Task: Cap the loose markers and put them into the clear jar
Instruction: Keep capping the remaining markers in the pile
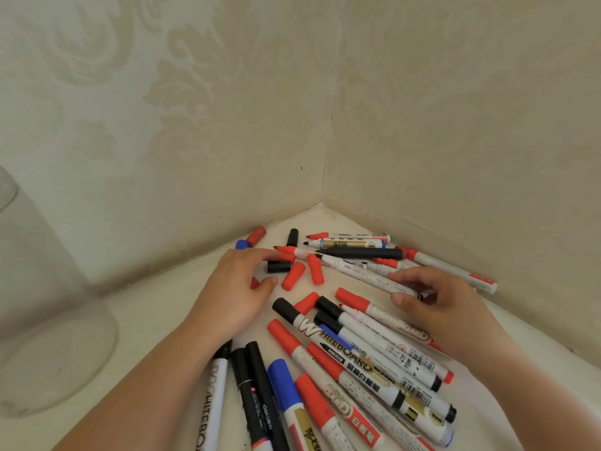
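Markers (374,362) lie scattered over the white table (156,307) in the corner, and by the look of it you are near the start: the clear jar (42,307), well off to the far side of your left hand (240,288), shows nothing inside as far as its glass can be read. Several pens nearer you already wear caps, but at the back a red-tipped marker (294,251), a gold-labelled one (351,244) and a dark pen (361,253) lie with bare nibs, and loose red caps (292,276) and a black cap (279,266) sit between them. So both the capping and the loading look mostly ahead of you. Your left grip is relaxed and open, flat over the table, its forefinger reaching to touch the red-tipped marker just beyond it and its thumb just beside a red cap (254,283) half hidden under the palm. Your right hand (435,304) curls thumb and fingers round the butt end of a white marker (367,275), whose uncapped tip points away toward your left hand, with the loose red caps just beside that tip.
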Tool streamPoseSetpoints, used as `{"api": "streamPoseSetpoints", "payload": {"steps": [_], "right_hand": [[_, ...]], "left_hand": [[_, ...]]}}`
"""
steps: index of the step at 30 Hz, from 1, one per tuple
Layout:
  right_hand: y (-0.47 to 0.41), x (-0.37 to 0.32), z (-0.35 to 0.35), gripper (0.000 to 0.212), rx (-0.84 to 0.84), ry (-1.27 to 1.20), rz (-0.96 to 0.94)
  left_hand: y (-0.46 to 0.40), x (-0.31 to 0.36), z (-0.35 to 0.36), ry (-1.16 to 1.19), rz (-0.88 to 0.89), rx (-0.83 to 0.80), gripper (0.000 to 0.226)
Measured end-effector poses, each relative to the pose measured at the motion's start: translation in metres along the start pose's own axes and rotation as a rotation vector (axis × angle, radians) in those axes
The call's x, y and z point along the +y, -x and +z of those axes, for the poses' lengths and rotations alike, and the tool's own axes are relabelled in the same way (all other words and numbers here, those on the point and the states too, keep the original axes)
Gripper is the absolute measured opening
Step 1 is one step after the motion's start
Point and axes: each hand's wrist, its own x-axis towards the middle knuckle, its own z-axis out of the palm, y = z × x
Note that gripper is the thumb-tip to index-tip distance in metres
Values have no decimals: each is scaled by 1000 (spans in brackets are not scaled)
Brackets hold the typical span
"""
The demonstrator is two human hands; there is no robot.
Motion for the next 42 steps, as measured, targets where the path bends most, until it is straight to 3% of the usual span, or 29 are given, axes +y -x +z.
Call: {"api": "streamPoseSetpoints", "payload": {"steps": [9,15,20,25,29,32,39,42], "right_hand": [[1,-4,1,26,9,129,-59],[4,-8,3,24,23,213,-105],[5,-7,5,23,21,248,-120],[4,-4,5,21,58,273,-114],[4,-5,5,21,82,243,-142],[6,-8,6,24,89,214,-178],[11,-16,4,39,143,143,-234],[11,-17,4,39,141,150,-239]], "left_hand": [[-1,5,3,-181,50,8,37],[3,9,0,-85,7,82,23],[2,8,3,-172,125,15,35],[4,11,3,-192,195,63,27],[7,15,1,22,181,221,20],[7,19,-6,256,153,254,25],[4,31,-16,851,-16,135,19],[6,29,-15,955,-21,68,19]]}}
